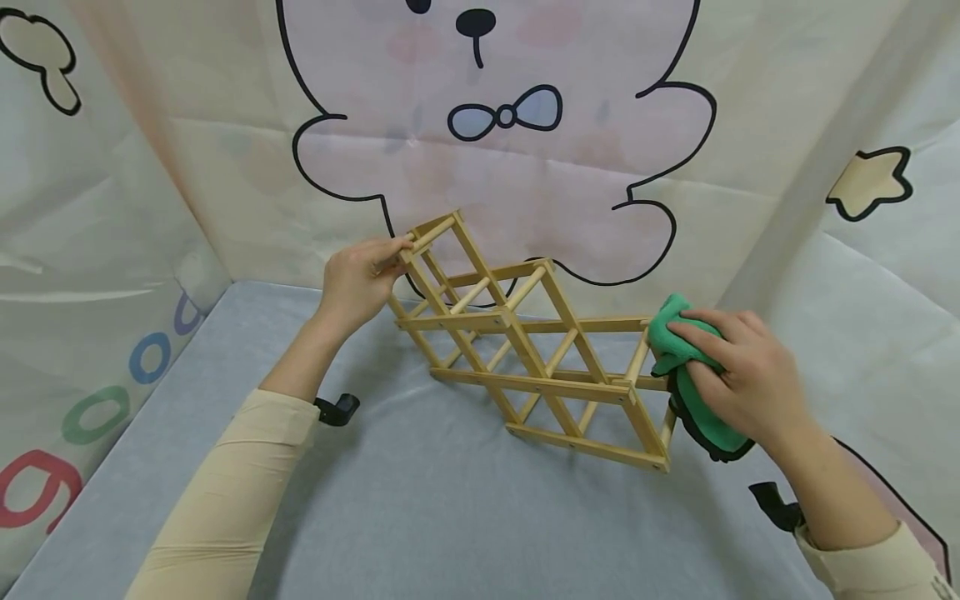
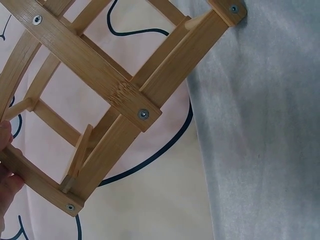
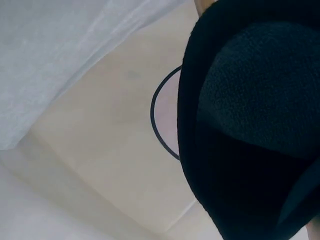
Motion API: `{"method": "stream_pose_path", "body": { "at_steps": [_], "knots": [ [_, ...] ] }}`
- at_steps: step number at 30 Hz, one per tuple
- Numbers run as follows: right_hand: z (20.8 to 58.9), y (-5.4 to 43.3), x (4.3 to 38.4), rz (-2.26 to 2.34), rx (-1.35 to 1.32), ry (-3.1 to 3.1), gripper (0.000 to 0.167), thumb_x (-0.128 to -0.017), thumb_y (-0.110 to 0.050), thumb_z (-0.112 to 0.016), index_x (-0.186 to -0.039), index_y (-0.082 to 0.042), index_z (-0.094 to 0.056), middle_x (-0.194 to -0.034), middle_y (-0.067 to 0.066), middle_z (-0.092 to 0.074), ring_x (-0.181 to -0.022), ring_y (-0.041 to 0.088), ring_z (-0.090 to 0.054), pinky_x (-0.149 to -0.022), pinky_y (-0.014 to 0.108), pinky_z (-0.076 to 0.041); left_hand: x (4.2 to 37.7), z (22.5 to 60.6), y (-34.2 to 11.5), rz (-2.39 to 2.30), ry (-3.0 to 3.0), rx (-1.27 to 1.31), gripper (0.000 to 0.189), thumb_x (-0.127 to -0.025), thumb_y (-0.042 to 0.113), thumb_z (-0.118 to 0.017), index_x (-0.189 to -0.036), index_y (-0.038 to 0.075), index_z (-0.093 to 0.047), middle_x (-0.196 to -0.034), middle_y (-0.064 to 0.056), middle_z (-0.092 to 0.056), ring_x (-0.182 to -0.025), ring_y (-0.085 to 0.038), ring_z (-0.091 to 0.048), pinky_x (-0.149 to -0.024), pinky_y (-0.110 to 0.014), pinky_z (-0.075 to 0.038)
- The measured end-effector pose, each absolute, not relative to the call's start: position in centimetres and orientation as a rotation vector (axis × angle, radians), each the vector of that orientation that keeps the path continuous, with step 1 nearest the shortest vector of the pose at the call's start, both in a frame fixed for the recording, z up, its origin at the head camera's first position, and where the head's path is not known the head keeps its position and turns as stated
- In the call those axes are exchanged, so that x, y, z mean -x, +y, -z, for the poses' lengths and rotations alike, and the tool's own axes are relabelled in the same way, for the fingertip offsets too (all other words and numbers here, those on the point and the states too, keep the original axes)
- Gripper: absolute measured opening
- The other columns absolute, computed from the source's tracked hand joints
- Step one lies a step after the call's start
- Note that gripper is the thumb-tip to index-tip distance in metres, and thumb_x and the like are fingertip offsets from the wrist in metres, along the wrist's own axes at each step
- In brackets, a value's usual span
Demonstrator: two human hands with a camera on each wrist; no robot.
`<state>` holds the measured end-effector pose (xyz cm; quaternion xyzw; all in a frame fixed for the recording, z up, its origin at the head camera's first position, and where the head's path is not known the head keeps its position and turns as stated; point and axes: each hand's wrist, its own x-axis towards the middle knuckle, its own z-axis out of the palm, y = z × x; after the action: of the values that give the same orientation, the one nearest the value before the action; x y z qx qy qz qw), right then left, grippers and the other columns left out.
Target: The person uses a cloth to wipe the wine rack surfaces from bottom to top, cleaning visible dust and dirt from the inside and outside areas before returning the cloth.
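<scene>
A lattice rack of light wooden slats and round dowels (image 1: 540,385) stands tilted over the cloth-covered table, its left end raised. The left hand (image 1: 360,279) pinches the rack's upper left corner. Its fingertips (image 2: 9,189) show on an end slat in the left wrist view, beside screwed joints of the rack (image 2: 80,57). At the rack's right end, the right hand (image 1: 750,375) grips a green cloth with a dark edge (image 1: 708,417), bunched against an end dowel. That cloth (image 3: 260,90) looks dark and hides most of the right hand in the right wrist view.
A pale blue cover (image 1: 420,517) lies over the table. Behind it hangs a light backdrop (image 1: 225,167) with a cartoon bear, and printed side sheets (image 1: 885,317) close in left and right. Black strap ends (image 1: 339,410) stick out near both wrists.
</scene>
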<state>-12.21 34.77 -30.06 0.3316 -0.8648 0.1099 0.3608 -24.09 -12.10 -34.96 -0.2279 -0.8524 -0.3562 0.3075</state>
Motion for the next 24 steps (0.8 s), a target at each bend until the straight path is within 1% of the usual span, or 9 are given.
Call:
{"method": "stream_pose_path", "body": {
  "at_steps": [1,5,8,11,12,15,19,21,24],
  "knots": [
    [30.1,34.6,12.2,-0.281,-0.873,-2.214,0.038,-0.088,-0.014,-0.050,-0.109,-0.004,-0.080,-0.113,0.020,-0.073,-0.083,0.037,-0.059,-0.057,0.044,-0.042,24.1,35.0,-12.1,0.941,-2.253,0.599,0.028,-0.089,0.003,-0.081,-0.116,0.010,-0.080,-0.114,-0.009,-0.078,-0.090,-0.027,-0.076,-0.070,-0.046,-0.056],
    [30.4,33.6,11.7,-0.249,-0.946,-2.164,0.043,-0.093,-0.020,-0.043,-0.106,-0.004,-0.082,-0.109,0.021,-0.075,-0.077,0.036,-0.059,-0.051,0.039,-0.041,24.0,35.1,-12.0,0.939,-2.244,0.595,0.027,-0.089,0.003,-0.082,-0.115,0.010,-0.080,-0.112,-0.008,-0.078,-0.090,-0.027,-0.076,-0.070,-0.046,-0.056],
    [30.4,32.7,11.2,-0.235,-0.992,-2.135,0.043,-0.096,-0.020,-0.043,-0.103,-0.005,-0.083,-0.107,0.020,-0.075,-0.075,0.034,-0.058,-0.046,0.037,-0.041,24.1,35.1,-12.0,0.946,-2.236,0.595,0.028,-0.089,0.003,-0.082,-0.116,0.009,-0.080,-0.113,-0.009,-0.078,-0.090,-0.027,-0.076,-0.071,-0.046,-0.057],
    [30.2,32.0,10.4,-0.235,-1.042,-2.119,0.042,-0.101,-0.021,-0.044,-0.102,-0.006,-0.083,-0.107,0.019,-0.075,-0.076,0.033,-0.059,-0.046,0.037,-0.044,24.1,35.1,-11.9,0.946,-2.231,0.590,0.029,-0.089,0.003,-0.082,-0.118,0.009,-0.080,-0.115,-0.010,-0.078,-0.091,-0.027,-0.076,-0.073,-0.047,-0.057],
    [30.1,31.8,10.1,-0.232,-1.056,-2.116,0.042,-0.102,-0.023,-0.044,-0.102,-0.006,-0.083,-0.108,0.018,-0.075,-0.078,0.033,-0.060,-0.046,0.038,-0.046,24.1,35.1,-11.8,0.942,-2.231,0.587,0.030,-0.089,0.003,-0.082,-0.118,0.008,-0.080,-0.116,-0.010,-0.078,-0.091,-0.028,-0.076,-0.073,-0.047,-0.057],
    [29.8,31.6,9.3,-0.227,-1.100,-2.119,0.044,-0.107,-0.026,-0.044,-0.103,-0.008,-0.083,-0.110,0.017,-0.075,-0.083,0.034,-0.063,-0.053,0.043,-0.051,24.1,35.2,-11.8,0.930,-2.228,0.573,0.032,-0.089,0.003,-0.082,-0.120,0.008,-0.080,-0.118,-0.010,-0.077,-0.093,-0.028,-0.076,-0.074,-0.048,-0.058],
    [29.8,31.9,8.2,-0.205,-1.115,-2.137,0.045,-0.107,-0.027,-0.042,-0.104,-0.010,-0.083,-0.109,0.017,-0.074,-0.086,0.034,-0.064,-0.061,0.046,-0.053,24.1,35.2,-11.6,0.930,-2.226,0.555,0.032,-0.089,0.003,-0.082,-0.121,0.008,-0.079,-0.119,-0.010,-0.077,-0.096,-0.029,-0.076,-0.074,-0.049,-0.058],
    [29.9,32.1,7.7,-0.184,-1.116,-2.138,0.045,-0.108,-0.027,-0.042,-0.103,-0.011,-0.083,-0.108,0.016,-0.074,-0.083,0.032,-0.063,-0.059,0.046,-0.053,24.0,35.2,-11.6,0.933,-2.221,0.554,0.033,-0.089,0.003,-0.082,-0.121,0.008,-0.079,-0.120,-0.011,-0.076,-0.097,-0.029,-0.076,-0.074,-0.049,-0.058],
    [30.2,32.6,7.0,-0.155,-1.124,-2.135,0.044,-0.108,-0.027,-0.043,-0.103,-0.012,-0.084,-0.106,0.016,-0.074,-0.079,0.030,-0.063,-0.050,0.045,-0.054,24.0,35.3,-11.6,0.936,-2.211,0.556,0.033,-0.089,0.002,-0.082,-0.121,0.007,-0.079,-0.120,-0.011,-0.076,-0.098,-0.030,-0.076,-0.073,-0.048,-0.058]
  ]
}}
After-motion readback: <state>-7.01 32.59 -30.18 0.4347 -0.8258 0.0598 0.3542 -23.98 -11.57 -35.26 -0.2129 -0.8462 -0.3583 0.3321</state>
